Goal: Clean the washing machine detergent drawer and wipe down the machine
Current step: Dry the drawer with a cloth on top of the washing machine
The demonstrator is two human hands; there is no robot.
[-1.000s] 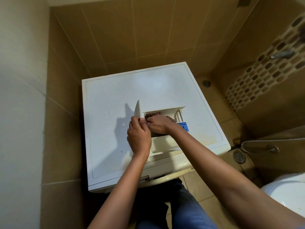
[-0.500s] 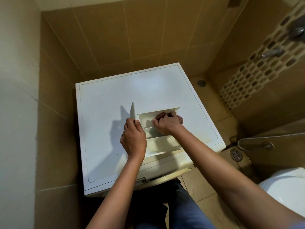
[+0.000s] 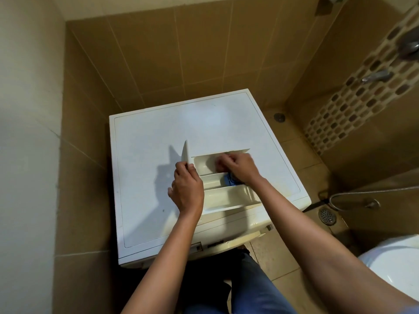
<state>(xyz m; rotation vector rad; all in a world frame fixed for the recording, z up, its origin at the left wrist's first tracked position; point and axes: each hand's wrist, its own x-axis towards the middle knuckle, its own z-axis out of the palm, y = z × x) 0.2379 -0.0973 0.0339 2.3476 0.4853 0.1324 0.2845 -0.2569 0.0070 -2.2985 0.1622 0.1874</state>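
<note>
A white washing machine (image 3: 147, 137) stands in a tiled corner, seen from above. The cream detergent drawer (image 3: 226, 197) lies on its lid with the compartments facing up. My left hand (image 3: 187, 189) grips the drawer's front panel (image 3: 185, 152), which stands upright at the drawer's left end. My right hand (image 3: 238, 166) is closed and blurred inside the far compartment, pressing down on a cloth that the fingers almost entirely hide. A blue insert (image 3: 229, 180) shows just under that wrist.
Tiled walls close in behind and to the left of the machine. On the right are a white toilet (image 3: 396, 266), a floor drain (image 3: 326, 215), a metal hose (image 3: 362, 191) and wall taps (image 3: 376, 75). My legs are against the machine's front.
My right hand has slid to the right along the far compartment with the cloth. The left hand keeps its grip on the front panel. The view has shifted slightly.
</note>
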